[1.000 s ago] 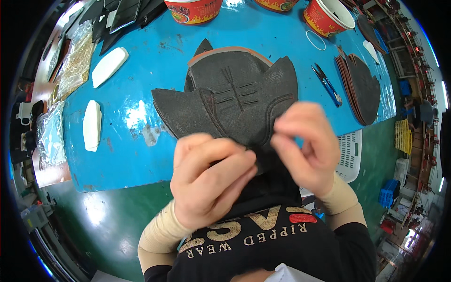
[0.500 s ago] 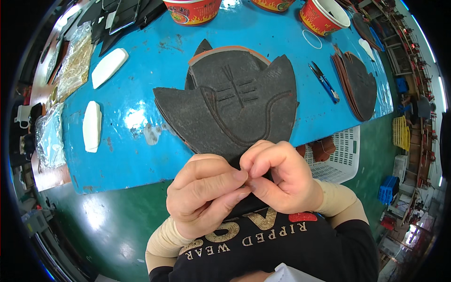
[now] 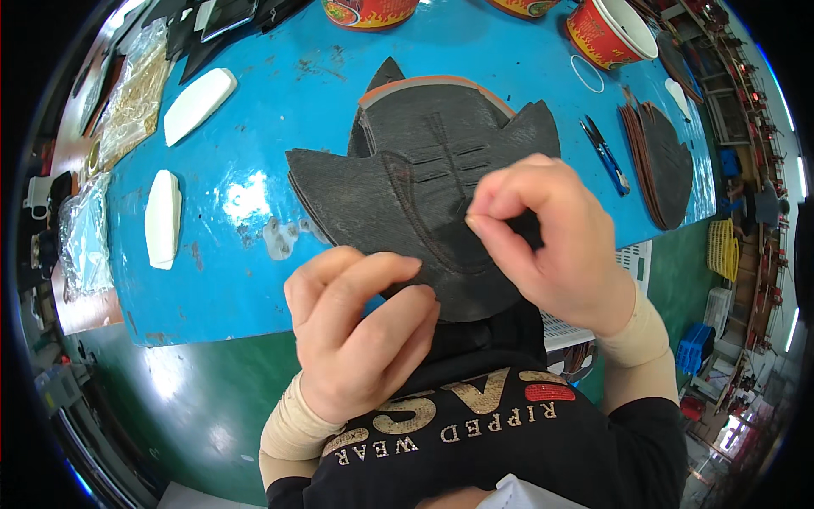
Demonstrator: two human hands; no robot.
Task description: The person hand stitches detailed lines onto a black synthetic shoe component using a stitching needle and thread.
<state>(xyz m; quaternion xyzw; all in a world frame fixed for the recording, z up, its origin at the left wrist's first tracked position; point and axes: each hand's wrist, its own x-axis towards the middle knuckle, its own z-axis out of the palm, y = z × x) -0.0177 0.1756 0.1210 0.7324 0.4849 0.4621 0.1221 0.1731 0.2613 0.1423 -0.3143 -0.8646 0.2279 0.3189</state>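
Note:
A stack of dark grey leather shoe-upper pieces [image 3: 356, 195] lies at the table's near edge. The top piece carries stitched curves and short slits, and an orange-brown edge shows at its far side. Over its right half, my right hand [image 3: 555, 242] is raised with thumb and forefinger pinched together. A tiny dark bit shows at those fingertips, too small to name. At the stack's near left edge hovers my left hand [image 3: 360, 327], its fingers loosely bent and a gap between thumb and forefinger. I see nothing in it.
Blue-handled thread snips [image 3: 605, 157] lie right of the stack, beside another pile of leather pieces [image 3: 661, 165]. Red paper tubs [image 3: 612, 32] stand along the far side. Two white pads [image 3: 163, 219] and plastic bags [image 3: 86, 239] are at left. A white crate [image 3: 634, 261] sits below the table.
My hands, which were together at the near edge of the stack, have parted. The right one has moved up and right over the leather; the left one's fingers have loosened.

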